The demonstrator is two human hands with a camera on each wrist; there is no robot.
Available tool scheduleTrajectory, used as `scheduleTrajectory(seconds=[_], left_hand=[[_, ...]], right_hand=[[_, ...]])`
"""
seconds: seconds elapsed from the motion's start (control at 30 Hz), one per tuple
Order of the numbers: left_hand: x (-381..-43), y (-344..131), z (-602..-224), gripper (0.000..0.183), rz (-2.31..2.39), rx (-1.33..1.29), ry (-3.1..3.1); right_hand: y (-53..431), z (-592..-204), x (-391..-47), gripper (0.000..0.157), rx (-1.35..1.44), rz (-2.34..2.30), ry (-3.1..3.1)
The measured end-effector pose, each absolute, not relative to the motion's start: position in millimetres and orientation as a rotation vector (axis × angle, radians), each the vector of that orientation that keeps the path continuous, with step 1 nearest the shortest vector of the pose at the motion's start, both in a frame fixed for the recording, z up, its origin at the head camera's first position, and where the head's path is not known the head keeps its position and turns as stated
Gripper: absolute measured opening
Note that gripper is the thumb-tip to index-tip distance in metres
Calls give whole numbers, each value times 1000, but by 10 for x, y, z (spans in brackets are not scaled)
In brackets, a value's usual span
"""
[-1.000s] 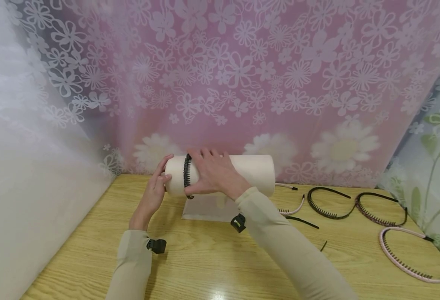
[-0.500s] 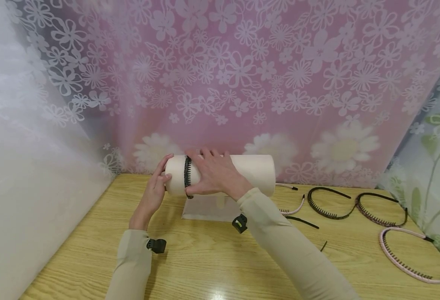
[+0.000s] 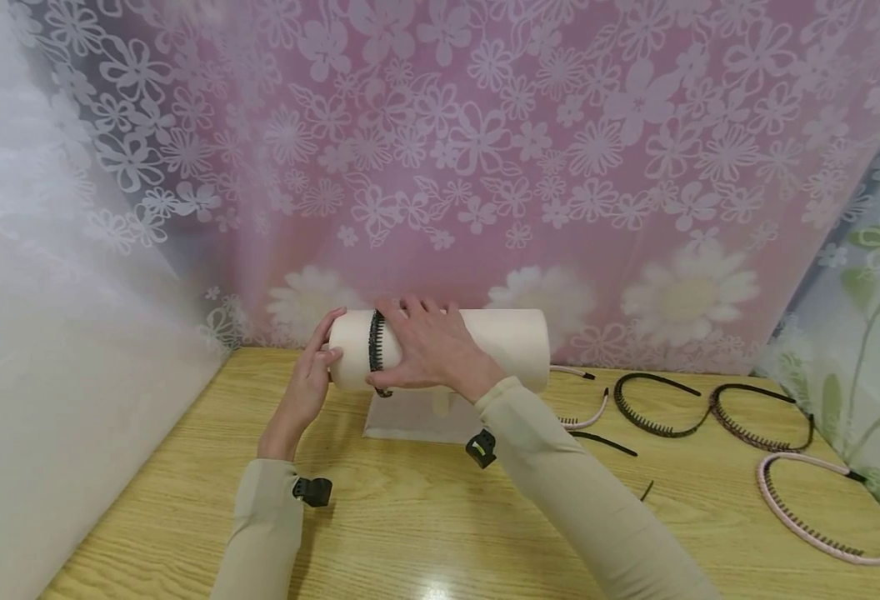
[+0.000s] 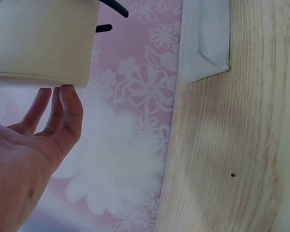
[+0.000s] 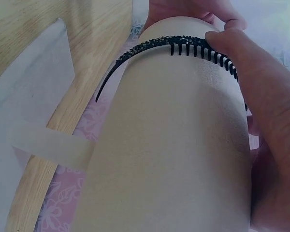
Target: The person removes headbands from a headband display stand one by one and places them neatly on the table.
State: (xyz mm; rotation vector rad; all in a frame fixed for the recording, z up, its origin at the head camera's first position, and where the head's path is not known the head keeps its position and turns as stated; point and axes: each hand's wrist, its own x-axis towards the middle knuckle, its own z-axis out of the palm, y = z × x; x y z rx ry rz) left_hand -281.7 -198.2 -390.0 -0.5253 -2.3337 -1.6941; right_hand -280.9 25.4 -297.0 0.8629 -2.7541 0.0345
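A cream padded roll [image 3: 506, 346] lies level on a stand with a pale flat base [image 3: 406, 419]. Around its left part sits a black, glittery headband [image 3: 376, 354] with comb teeth; its thin tip juts free of the roll in the right wrist view. My left hand [image 3: 307, 390] grips the roll's left end, thumb in front and fingers behind, with fingertips [image 4: 67, 92] against the end's edge. My right hand [image 3: 434, 348] spans the roll and grips the headband, its thumb [image 5: 220, 41] on the band and the other fingers over the far side, partly hidden.
To the right on the wooden table [image 3: 410, 517] lie several toothed headbands: a pink one [image 3: 792, 521], a dark one [image 3: 650, 427], a brownish one [image 3: 747, 437], and others partly behind the roll and right arm. A flowered curtain [image 3: 485, 167] hangs close behind.
Both hands, the roll and the headband stay almost in place. The right thumb shifts very slightly over the headband's lower part.
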Motion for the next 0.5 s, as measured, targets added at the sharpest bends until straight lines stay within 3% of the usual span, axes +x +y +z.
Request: scheduleTrajectory(seconds=[0.5], left_hand=[[-2833,-1987,-3912,56,-1719,-532,-2321]], right_hand=[[361,-2861,-2834,101,819,84,-2894]])
